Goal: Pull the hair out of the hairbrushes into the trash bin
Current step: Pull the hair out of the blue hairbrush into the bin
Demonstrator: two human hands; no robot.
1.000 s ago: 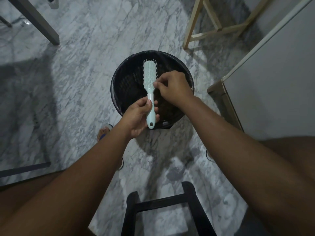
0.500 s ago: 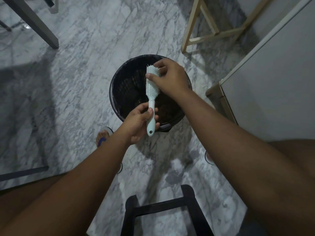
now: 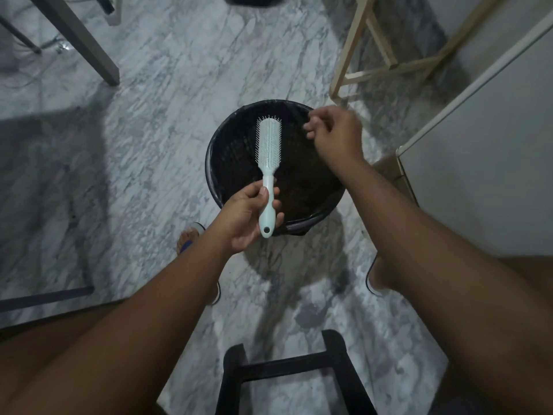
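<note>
Hairbrush: a pale mint paddle hairbrush (image 3: 268, 151), bristles facing up toward the camera, head pointing away from the person, held over the mouth of the bin.
Left hand: the left hand (image 3: 248, 218) is wrapped around the lower handle, thumb lying on top of the stem and the other fingers curled underneath; the handle's end with its hanging hole sticks out just past the fingers toward the person.
Right hand: the right hand (image 3: 336, 131) is apart from the brush, off to the right of the bristle head, above the bin's far right rim. Its fingertips (image 3: 309, 127) are pinched narrowly together; whether any hair is between them is too fine to tell.
Trash bin: a round black trash bin (image 3: 215, 175) with a dark liner stands directly beneath both hands; its inside is dark and the contents cannot be made out.
Floor: grey-veined marble floor (image 3: 167, 94) all around the bin.
Foot: a sandalled foot (image 3: 187, 239) just left of the left wrist.
Surroundings: a pale wooden frame (image 3: 353, 55) beyond the right hand, a white cabinet (image 3: 484, 151) to its right, a black stool (image 3: 287, 372) nearest the person.
</note>
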